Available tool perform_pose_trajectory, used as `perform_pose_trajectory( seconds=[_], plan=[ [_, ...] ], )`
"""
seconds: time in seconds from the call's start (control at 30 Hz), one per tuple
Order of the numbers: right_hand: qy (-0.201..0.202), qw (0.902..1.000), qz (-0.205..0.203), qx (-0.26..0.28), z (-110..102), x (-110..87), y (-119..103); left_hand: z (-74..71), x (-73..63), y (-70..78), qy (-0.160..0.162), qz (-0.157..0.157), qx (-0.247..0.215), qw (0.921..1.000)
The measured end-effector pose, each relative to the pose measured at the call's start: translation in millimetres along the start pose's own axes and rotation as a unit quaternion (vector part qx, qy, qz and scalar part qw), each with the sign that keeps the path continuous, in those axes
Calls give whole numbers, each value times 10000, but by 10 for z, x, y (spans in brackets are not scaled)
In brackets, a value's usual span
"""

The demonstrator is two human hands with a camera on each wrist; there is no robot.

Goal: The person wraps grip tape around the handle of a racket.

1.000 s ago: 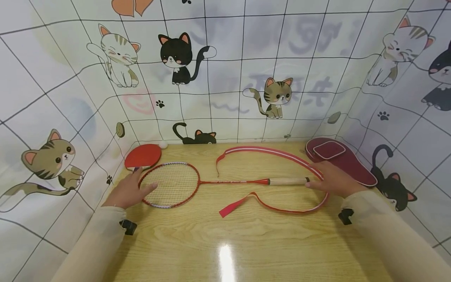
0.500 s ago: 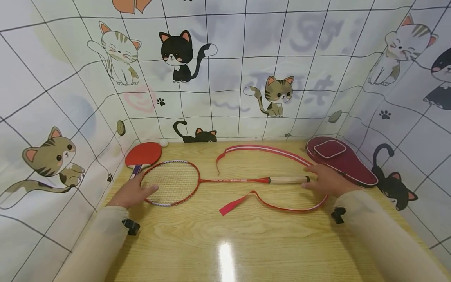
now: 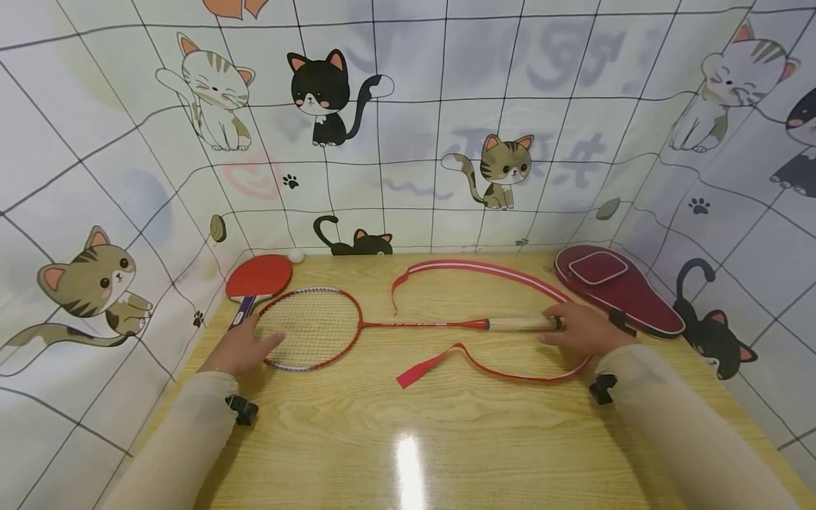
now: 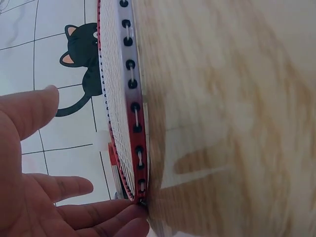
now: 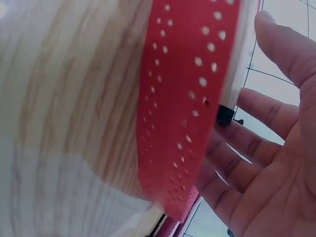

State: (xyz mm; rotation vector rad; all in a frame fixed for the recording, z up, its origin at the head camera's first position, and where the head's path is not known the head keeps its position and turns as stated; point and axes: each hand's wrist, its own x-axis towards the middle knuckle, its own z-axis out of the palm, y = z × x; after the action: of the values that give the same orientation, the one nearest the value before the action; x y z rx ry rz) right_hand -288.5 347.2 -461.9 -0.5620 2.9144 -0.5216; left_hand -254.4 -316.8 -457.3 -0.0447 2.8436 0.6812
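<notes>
A badminton racket (image 3: 462, 325) lies flat across the table, its head to the left and its pale bare handle (image 3: 518, 324) to the right. My left hand (image 3: 237, 348) is at the far left of the head, fingertips right at the frame (image 4: 136, 118), thumb held over the strings. At the butt of the handle is my right hand (image 3: 585, 329), its fingers (image 5: 266, 111) loosely extended and thumb apart. A red perforated grip tape (image 5: 180, 98) curves in a wide loop around the handle and passes by the right hand, which hides part of it.
Behind the left hand lies a red table tennis bat (image 3: 260, 276) with a white ball (image 3: 296, 256) beside it. A maroon bat case (image 3: 637, 294) stands near the back right corner. Cat-patterned walls (image 3: 414, 127) enclose the wooden table (image 3: 357, 432) at back and sides.
My right hand has moved left and inward, so its fingers now overlap the butt of the handle. The left hand has stayed by the racket head with only a slight shift.
</notes>
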Motion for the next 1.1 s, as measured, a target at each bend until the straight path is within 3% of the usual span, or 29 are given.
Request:
perform_pose_trajectory(
  seconds=[0.17, 0.33, 0.73, 0.9, 1.1],
  plan=[
    [-13, 9995, -115, 289, 41, 43, -16, 8, -8, 31, -34, -225, -54, 9997],
    [-21, 9995, 23, 302, 45, 64, -60, 18, -37, 53, -3, -416, -291, 9987],
    [73, 9992, 279, 267, 53, 37, 17, 56, -29, -11, 285, -406, -1024, 9935],
    [199, 9989, 303, 310, 69, -3, 61, 25, -84, 6, 678, -410, -1619, 9836],
    [299, 9987, 160, 372, 51, -44, 83, -27, -127, 76, 1360, -430, -2400, 9602]
  ],
)
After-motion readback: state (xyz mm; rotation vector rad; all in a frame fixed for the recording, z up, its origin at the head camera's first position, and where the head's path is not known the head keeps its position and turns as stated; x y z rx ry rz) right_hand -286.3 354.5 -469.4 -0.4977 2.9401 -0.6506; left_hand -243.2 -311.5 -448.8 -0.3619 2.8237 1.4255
